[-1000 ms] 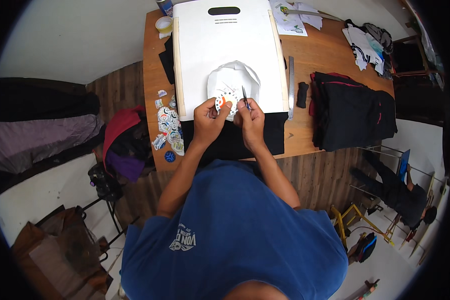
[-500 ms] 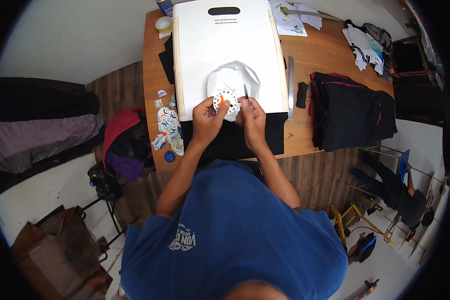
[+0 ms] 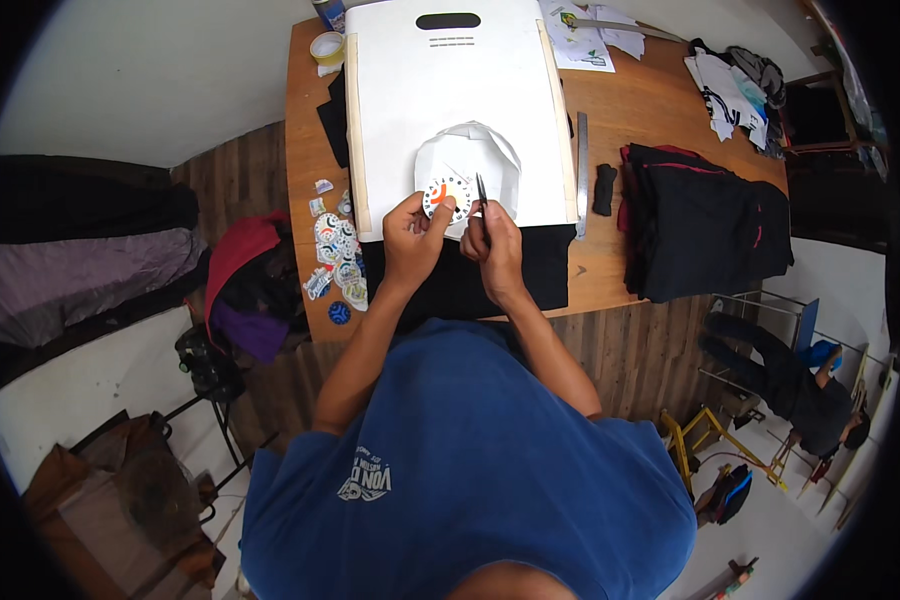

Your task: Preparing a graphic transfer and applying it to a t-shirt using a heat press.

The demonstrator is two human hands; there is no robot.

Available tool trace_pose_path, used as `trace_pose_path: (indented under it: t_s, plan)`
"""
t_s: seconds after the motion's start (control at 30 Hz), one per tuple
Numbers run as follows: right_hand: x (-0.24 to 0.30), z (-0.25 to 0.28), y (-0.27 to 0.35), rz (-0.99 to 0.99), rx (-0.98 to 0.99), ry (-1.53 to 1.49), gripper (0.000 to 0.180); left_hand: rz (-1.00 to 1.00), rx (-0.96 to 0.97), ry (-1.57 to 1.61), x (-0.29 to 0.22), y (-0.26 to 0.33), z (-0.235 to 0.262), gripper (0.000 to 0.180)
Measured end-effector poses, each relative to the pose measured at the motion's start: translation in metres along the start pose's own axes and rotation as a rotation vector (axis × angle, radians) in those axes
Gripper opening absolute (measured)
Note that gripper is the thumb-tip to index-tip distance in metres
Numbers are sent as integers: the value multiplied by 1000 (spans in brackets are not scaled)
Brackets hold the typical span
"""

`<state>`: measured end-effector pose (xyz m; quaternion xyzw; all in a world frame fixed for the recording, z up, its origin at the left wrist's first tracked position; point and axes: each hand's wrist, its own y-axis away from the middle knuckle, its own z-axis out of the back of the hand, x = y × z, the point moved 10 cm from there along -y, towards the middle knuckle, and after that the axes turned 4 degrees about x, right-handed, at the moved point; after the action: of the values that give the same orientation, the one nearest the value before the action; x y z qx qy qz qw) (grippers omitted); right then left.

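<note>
My left hand (image 3: 410, 243) pinches a round white patch or sticker (image 3: 447, 198) by its left edge, thumb on its face. The disc has dark marks round its border and an orange and pale yellow middle. My right hand (image 3: 496, 255) is closed round a slim black pointed tool (image 3: 482, 190), just right of the disc. Its tip points away from me; whether it has one blade or two cannot be made out. Both hands are over the near rim of a shallow white folded-paper bowl (image 3: 510, 165), on a big white board (image 3: 450, 85).
Several cut-out stickers (image 3: 337, 250) lie at the table's left. Black cloth (image 3: 470, 275) hangs under the board's near edge. Rightward are a metal ruler (image 3: 582, 175), a black roll (image 3: 604, 190) and folded dark clothes (image 3: 705, 225). A tape roll (image 3: 327, 48) sits far left. Another person (image 3: 795, 390) works at right.
The pointed tool has shifted slightly left and tilted, closer to the disc. My left hand has turned the disc a little. The other person at right has moved, now near something blue.
</note>
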<state>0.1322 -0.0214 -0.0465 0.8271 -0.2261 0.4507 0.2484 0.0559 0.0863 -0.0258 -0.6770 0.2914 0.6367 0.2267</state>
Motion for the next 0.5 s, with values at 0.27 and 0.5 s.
trace_pose_path:
  t_s: [0.27, 0.5]
  plan:
    - [-8, -10, 2, 24, 87, -108, 36, -6, -15, -70, 0, 0, 3, 20]
    - [-6, -9, 1, 30, 87, -77, 36, -36, -18, -128, -4, 1, 4, 21]
